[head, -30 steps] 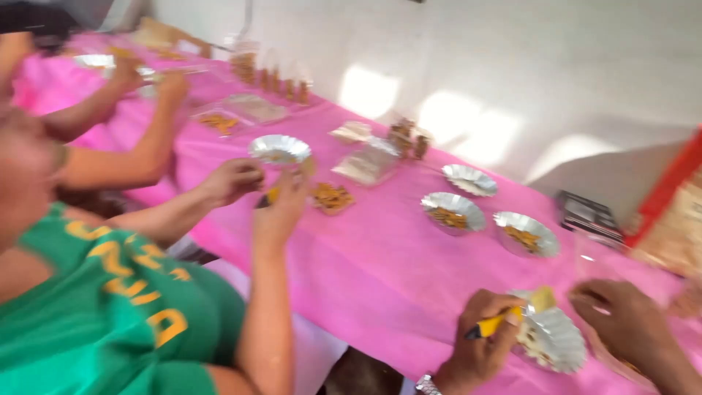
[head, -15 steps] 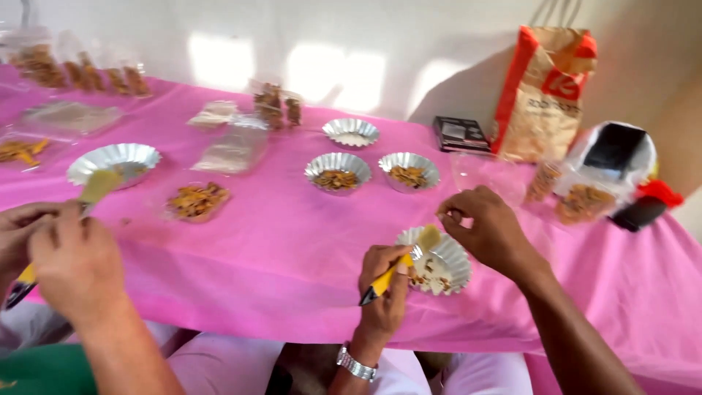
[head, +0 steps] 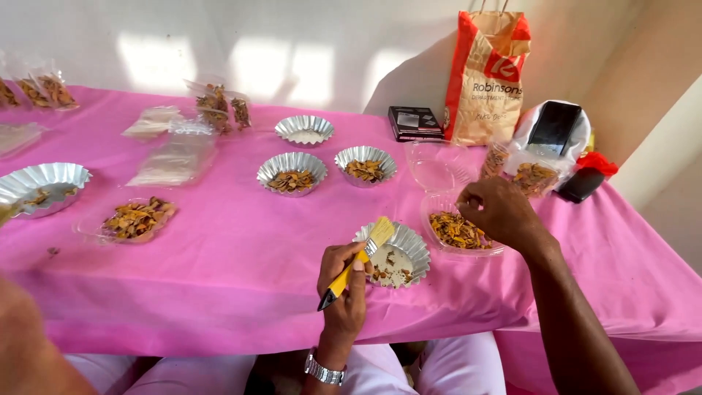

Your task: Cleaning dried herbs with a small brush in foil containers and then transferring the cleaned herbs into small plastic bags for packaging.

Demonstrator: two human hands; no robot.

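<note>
My left hand (head: 344, 289), with a watch on its wrist, grips a yellow-handled brush (head: 360, 262). The bristles rest on the rim of a fluted foil tin (head: 411, 245) near the table's front edge, which holds a few brown bits. My right hand (head: 501, 212) hovers over a clear plastic container (head: 462, 235) of orange-brown chips, just right of the tin. Its fingers curl down at the container's far edge. What the fingertips hold is hidden.
On the pink tablecloth (head: 234, 263) stand more foil tins (head: 292, 172), two of them with chips, a clear tray of chips (head: 135, 218), plastic bags (head: 216, 102), a paper shopping bag (head: 486, 73), a black box (head: 415, 122) and a phone (head: 553, 126). Another person's arm (head: 29, 351) is at lower left.
The view has swung right, away from the neighbour. My right hand moved from the foil tin to the clear container. My left hand still has the brush.
</note>
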